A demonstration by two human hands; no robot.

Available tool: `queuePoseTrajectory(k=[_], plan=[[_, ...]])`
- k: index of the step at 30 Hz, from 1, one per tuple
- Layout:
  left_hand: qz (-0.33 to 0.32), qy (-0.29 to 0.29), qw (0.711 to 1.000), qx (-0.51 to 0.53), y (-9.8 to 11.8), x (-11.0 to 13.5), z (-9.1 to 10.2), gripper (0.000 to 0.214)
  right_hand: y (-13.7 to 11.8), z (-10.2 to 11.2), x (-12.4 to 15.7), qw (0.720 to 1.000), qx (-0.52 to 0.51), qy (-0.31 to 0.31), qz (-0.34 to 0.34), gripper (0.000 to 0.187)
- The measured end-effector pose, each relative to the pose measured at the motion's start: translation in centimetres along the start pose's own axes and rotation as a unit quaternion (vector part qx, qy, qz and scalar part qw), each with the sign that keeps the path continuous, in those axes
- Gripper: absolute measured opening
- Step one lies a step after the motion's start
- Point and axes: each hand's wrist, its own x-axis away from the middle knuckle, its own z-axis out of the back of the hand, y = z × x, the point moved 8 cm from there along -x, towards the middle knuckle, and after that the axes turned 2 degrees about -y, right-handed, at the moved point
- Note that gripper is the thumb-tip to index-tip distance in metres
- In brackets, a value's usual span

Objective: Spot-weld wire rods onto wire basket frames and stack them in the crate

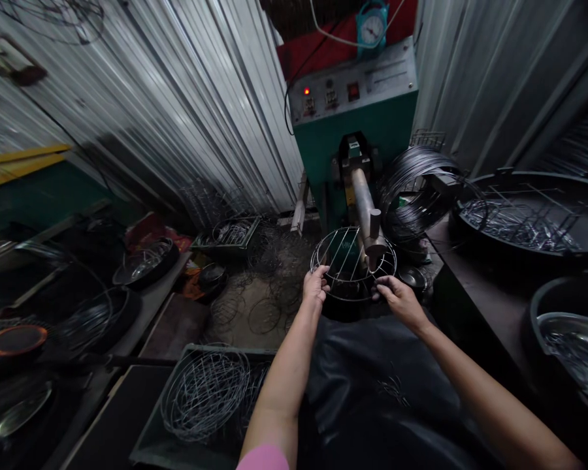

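A round wire basket frame is held up against the metal arm of a green machine. My left hand grips its near left rim with closed fingers. On the near right rim my right hand is closed too. The arm's round tip pokes through the wire frame from behind. A dark apron or sheet covers my lap under both forearms.
A tray of finished wire baskets lies at lower left. Coils of dark wire hang right of the machine. Black tubs with wire parts stand on the right bench, metal bowls on the left. Loose wire rings litter the floor.
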Motion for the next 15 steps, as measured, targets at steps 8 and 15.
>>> queuePoseTrajectory(k=[8,15], plan=[[-0.006,0.000,1.000,0.000,0.06,-0.14,-0.35,0.043,0.25,0.49,-0.17,1.000,0.006,0.017,0.007,0.034],[0.013,0.013,1.000,-0.017,-0.23,0.09,0.41,0.039,0.38,0.18,0.16,0.997,-0.070,0.028,-0.020,0.037]])
